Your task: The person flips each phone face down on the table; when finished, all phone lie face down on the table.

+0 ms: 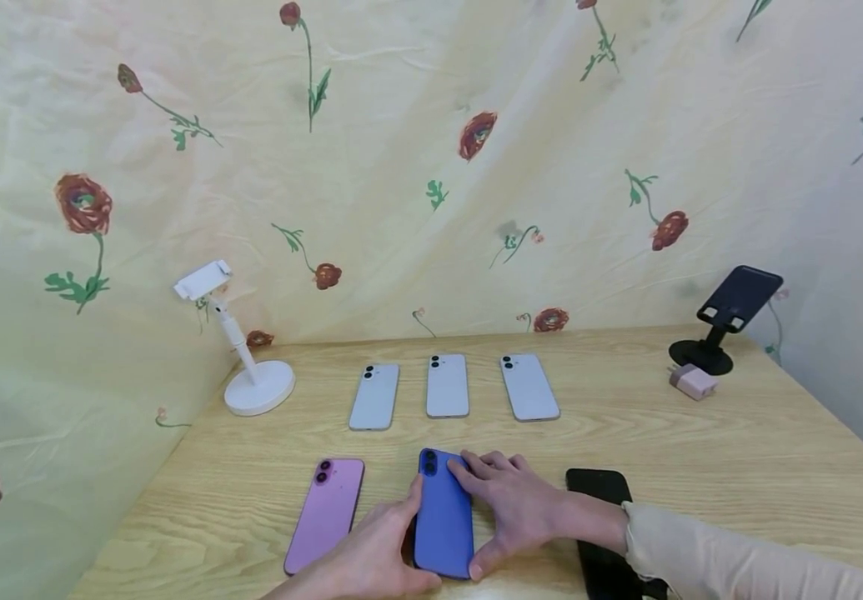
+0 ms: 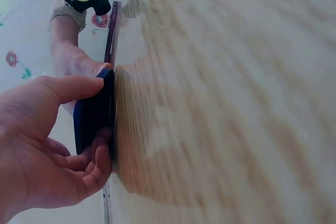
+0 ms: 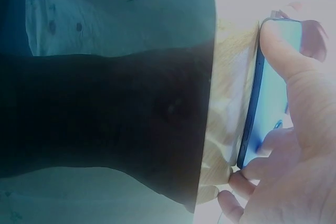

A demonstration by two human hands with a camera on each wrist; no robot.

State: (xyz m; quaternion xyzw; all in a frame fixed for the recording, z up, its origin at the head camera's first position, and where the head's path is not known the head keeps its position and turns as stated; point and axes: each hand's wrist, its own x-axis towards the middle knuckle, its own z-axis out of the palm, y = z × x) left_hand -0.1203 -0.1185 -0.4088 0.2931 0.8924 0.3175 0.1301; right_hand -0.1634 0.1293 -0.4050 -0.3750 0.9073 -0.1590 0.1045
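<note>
A blue smartphone (image 1: 442,521) lies back side up near the front of the table, its dual camera toward the far left corner. My left hand (image 1: 382,542) grips it along the left side, thumb and fingers at its edges in the left wrist view. From the right, my right hand (image 1: 517,504) holds the same phone, thumb at the near corner and fingers at the far end. To its left lies a purple smartphone (image 1: 326,517), camera side up. A black smartphone (image 1: 598,486) is to the right, partly covered by my right forearm.
Three pale smartphones, left (image 1: 375,400), middle (image 1: 448,390) and right (image 1: 532,390), lie in a row farther back. A white phone stand (image 1: 260,387) is at the back left. At the back right are a black phone stand (image 1: 739,296) and a pink charger plug (image 1: 696,382). Flowered cloth (image 1: 401,183) hangs behind.
</note>
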